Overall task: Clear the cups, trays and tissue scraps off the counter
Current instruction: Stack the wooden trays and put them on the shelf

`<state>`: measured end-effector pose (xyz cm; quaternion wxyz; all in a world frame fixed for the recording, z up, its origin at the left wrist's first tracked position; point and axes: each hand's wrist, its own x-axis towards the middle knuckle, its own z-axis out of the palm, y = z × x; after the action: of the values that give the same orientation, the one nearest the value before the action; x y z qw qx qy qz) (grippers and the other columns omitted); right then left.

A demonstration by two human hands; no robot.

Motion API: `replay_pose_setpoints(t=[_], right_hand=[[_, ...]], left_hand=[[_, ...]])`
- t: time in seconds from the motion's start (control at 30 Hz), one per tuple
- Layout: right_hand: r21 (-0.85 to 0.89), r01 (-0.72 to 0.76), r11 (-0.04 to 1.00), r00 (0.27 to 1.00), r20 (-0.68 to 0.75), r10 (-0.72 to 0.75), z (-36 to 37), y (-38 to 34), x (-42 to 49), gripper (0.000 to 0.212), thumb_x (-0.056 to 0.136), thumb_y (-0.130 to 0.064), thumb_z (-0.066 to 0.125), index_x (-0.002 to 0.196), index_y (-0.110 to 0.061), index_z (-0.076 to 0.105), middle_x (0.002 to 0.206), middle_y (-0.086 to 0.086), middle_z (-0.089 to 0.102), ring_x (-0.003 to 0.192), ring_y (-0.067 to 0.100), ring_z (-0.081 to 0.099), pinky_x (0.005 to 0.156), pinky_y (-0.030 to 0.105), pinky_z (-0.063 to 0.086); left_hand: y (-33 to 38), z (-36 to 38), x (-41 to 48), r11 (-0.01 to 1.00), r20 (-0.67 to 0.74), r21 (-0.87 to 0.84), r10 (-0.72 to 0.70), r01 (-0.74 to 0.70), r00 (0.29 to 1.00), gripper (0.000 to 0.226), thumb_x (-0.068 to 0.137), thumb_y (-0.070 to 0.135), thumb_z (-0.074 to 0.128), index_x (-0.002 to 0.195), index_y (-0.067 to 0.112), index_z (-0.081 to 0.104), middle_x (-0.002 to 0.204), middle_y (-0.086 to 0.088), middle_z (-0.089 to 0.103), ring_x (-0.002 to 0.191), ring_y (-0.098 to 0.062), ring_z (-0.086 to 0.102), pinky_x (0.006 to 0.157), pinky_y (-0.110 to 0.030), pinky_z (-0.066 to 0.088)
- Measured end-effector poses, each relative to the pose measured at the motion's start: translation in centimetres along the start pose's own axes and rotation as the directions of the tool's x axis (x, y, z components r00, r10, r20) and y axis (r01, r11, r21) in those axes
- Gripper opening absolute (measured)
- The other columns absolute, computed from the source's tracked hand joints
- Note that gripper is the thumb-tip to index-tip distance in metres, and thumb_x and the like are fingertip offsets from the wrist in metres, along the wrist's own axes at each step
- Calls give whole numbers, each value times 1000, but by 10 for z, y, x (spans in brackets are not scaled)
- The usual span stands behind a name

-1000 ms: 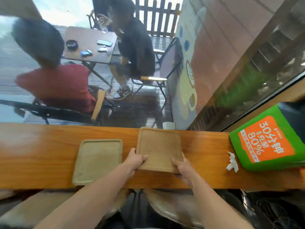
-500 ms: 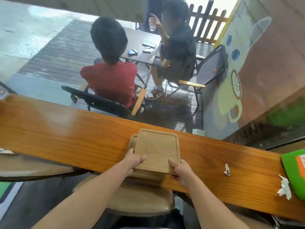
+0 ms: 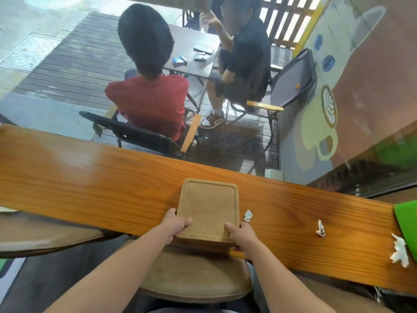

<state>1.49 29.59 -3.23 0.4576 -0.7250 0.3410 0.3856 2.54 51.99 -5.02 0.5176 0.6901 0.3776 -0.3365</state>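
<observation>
Trays (image 3: 208,208): pale tan wood, squarish with rounded corners and a shallow raised rim; the top face is matte and bare. A second edge shows beneath the near end, so it reads as one tray stacked on another.
Tray position: on the counter's near edge, near end sticking out past it, roughly at the centre of the view.
Left hand (image 3: 174,225): clamped on the near-left corner of the stack, thumb pressed flat on the top face, fingers curled under and hidden.
Right hand (image 3: 241,236): gripping the near-right corner, thumb on top along the rim, fingers wrapped below.
Counter (image 3: 90,184): long glossy orange-brown plank with dark grain, running from far left to near right.
Small tissue scrap (image 3: 247,215): crumpled white, just beside the stack's right rim.
Middle tissue scrap (image 3: 320,230): white with dark marks, further right.
Large tissue scrap (image 3: 399,250): ragged white, near the right end, close to a green object (image 3: 406,218).
Stool (image 3: 196,276): tan padded seat below the stack.
</observation>
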Motion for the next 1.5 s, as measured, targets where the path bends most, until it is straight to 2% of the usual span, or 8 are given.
replay_pose_setpoints(t=[0.23,0.33,0.6,0.8,1.03,1.17,1.27,1.5], right_hand=[[-196,29,980,978,-198,-69,22,-2,-7,74,98,-30,55,155,-6,15,144,19,46,124,34,53,101,44,51],[-268,6,963,972,-224,-68,28,-5,-9,62,96,-29,57,147,-5,31,145,18,38,122,32,52,101,38,45],[-295,-161,942,959,-270,79,30,-18,-7,51,94,-36,54,136,-8,49,146,17,36,127,35,42,103,41,40],[-182,-142,973,964,-250,94,31,-22,-6,52,91,-35,55,134,-6,51,141,15,44,123,32,47,98,38,43],[68,-100,993,955,-275,115,38,-17,11,63,87,-43,58,136,-4,50,129,14,57,119,32,52,94,40,45],[128,-143,981,936,-306,176,31,-9,15,56,86,-46,59,127,-7,58,106,7,56,93,24,50,78,37,42],[164,-128,978,938,-300,173,28,-4,19,58,86,-45,64,131,-8,57,117,10,60,103,27,54,84,39,45],[331,-209,920,970,-48,237,30,13,24,59,88,-40,70,131,-8,45,120,6,55,107,27,51,93,44,44]], left_hand=[[8,15,-17,871,-185,477,226,-113,956,29,88,26,71,110,8,64,114,-10,67,99,-25,64,72,-27,50],[9,18,-22,831,-234,549,258,-92,938,28,90,28,68,109,10,61,119,-11,58,91,-21,56,73,-27,49],[4,23,-24,759,-268,651,262,-26,927,38,92,34,64,121,11,57,131,-12,50,118,-29,49,94,-35,48],[4,14,-20,798,-197,593,271,-105,942,24,91,29,64,106,11,66,101,-5,67,78,-17,59,65,-28,54],[23,17,4,901,-259,434,153,-27,954,48,91,42,62,122,5,59,119,-14,63,105,-31,61,71,-32,43],[18,14,14,941,-286,333,48,53,957,47,88,43,67,118,7,60,97,-6,56,85,-23,54,64,-31,44],[17,6,21,945,-281,318,15,79,959,52,84,49,70,116,8,62,95,-4,57,84,-23,54,63,-33,45],[15,-23,34,991,71,29,-134,132,989,55,92,28,68,134,4,41,121,-16,59,106,-32,62,86,-48,58]])
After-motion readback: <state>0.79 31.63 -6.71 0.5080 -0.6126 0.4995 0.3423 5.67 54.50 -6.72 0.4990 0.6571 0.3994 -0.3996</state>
